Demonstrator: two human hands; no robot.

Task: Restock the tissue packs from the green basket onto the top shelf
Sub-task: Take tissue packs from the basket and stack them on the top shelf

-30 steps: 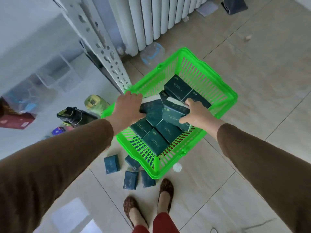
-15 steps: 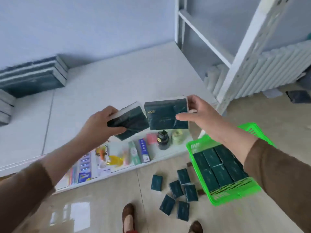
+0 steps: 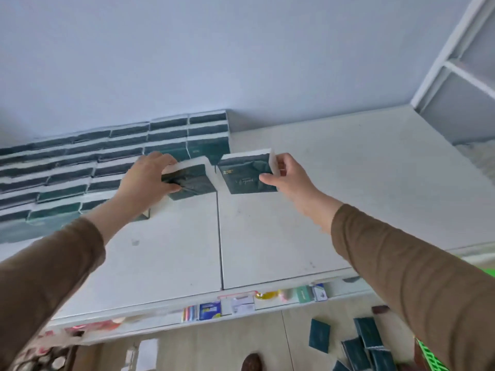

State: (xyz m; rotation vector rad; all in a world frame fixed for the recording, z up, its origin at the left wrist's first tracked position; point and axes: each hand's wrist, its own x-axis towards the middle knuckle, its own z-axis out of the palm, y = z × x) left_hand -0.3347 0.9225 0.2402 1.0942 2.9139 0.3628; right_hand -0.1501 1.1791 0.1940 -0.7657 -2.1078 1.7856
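My left hand (image 3: 146, 178) grips a dark green tissue pack (image 3: 192, 180) over the white top shelf (image 3: 281, 236), close to the stacked rows of tissue packs (image 3: 80, 167) along the back left. My right hand (image 3: 290, 175) pinches a second dark green tissue pack (image 3: 245, 175) by its right edge, just right of the first, held above the shelf. Only a sliver of the green basket (image 3: 431, 356) shows at the bottom right, behind my right sleeve.
Several tissue packs (image 3: 318, 336) lie loose on the tiled floor at the lower right. A lower shelf (image 3: 241, 303) carries small colourful items. A white shelf upright (image 3: 450, 49) rises at the right. The top shelf's right half is bare.
Both hands lifted a pack each out of the basket and carried them up and forward over the top shelf. My view swung up from the floor to the shelf.
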